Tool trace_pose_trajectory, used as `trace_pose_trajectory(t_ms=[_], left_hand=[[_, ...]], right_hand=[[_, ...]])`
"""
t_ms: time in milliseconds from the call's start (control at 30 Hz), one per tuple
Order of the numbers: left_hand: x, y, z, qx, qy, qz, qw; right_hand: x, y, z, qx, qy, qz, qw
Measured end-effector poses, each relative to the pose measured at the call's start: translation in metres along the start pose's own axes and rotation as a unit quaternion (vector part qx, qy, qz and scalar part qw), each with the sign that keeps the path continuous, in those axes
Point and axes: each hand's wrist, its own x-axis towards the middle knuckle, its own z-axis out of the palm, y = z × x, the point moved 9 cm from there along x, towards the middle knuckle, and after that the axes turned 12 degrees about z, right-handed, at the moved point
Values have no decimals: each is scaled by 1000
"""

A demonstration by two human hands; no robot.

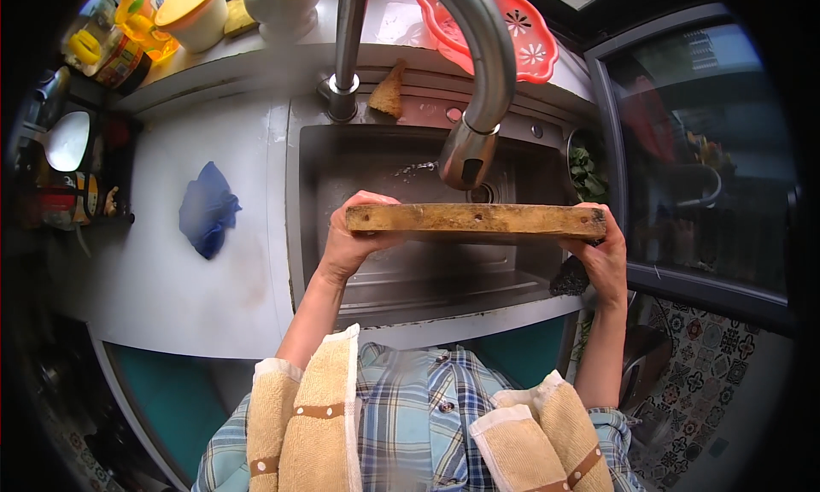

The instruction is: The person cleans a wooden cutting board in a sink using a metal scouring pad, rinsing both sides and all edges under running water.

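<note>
A thick wooden board (477, 220), seen edge-on with its worn, stained edge upward, spans the space over the sink. My left hand (359, 229) grips its left end, thumb and fingers on opposite faces. At the other end my right hand (599, 245) holds it in the same way. Beneath lies the stainless-steel sink basin (410, 271), partly hidden by the board. A gooseneck faucet (493, 56) arches over the basin, its spray head (469, 155) just beyond the board. Some water shows beside the spray head. The board's broad faces are mostly hidden.
On the left counter (250, 312) lies a crumpled blue cloth (208, 210). A dried loofah piece (387, 95) sits behind the sink, with a red plastic basket (525, 34) on the ledge. Leafy greens (584, 175) and a dark scouring pad (569, 277) are at the right, near a dark-framed window (605, 139).
</note>
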Motion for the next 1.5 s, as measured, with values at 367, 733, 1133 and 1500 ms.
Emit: trace_pose_trajectory(t_ms=[367, 733, 1133, 1500], left_hand=[[-2, 88, 32, 190, -52, 150, 969], [-16, 76, 40, 219, -115, 144, 958], [122, 53, -128, 567, 108, 100, 811], [181, 22, -127, 616, 98, 18, 781]], right_hand=[[-15, 43, -66, 115, 233, 27, 965], [-41, -87, 42, -220, 251, -244, 911], [-56, -54, 50, -237, 278, -272, 890], [-43, -51, 51, -232, 308, -271, 882]])
